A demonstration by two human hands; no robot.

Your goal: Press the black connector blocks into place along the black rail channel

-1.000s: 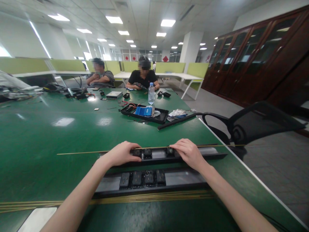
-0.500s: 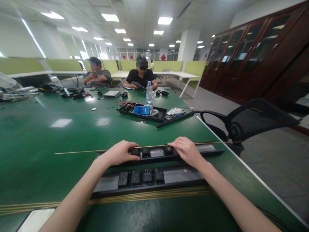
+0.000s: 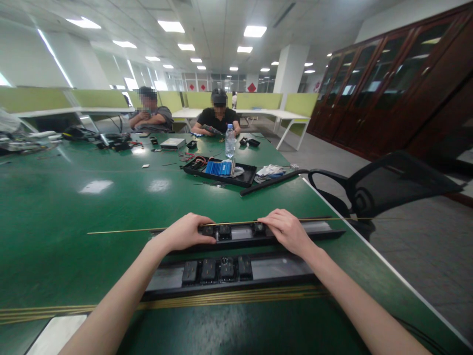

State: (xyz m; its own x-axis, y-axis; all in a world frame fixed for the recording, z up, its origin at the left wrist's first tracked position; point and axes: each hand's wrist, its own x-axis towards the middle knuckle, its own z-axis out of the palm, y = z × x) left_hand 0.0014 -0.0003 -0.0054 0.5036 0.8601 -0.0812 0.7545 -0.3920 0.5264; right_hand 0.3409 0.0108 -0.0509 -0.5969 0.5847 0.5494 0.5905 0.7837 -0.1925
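Note:
My left hand (image 3: 188,230) is closed over the left part of a long black channel strip (image 3: 246,241), thumb and fingers around a black socket module there. A thin brass rod (image 3: 118,231) lies lengthwise along this strip and sticks out past both ends. At the strip's right part, the fingers of my right hand (image 3: 286,229) pinch the rod above another black module (image 3: 258,229). One more module (image 3: 224,231) sits between my hands. Nearer to me is a second black channel strip (image 3: 284,266), holding several black socket modules (image 3: 208,269) side by side.
Several brass rods (image 3: 177,301) lie along the near strip. Farther off are a black tray (image 3: 247,175) with a blue finned box (image 3: 219,168), a water bottle (image 3: 229,143), and gloves (image 3: 270,171). A chair (image 3: 384,187) stands right; two people sit across the green table (image 3: 121,207).
The view has shifted very slightly. Both hands keep their places on the far strip and the rod; nothing else has visibly changed.

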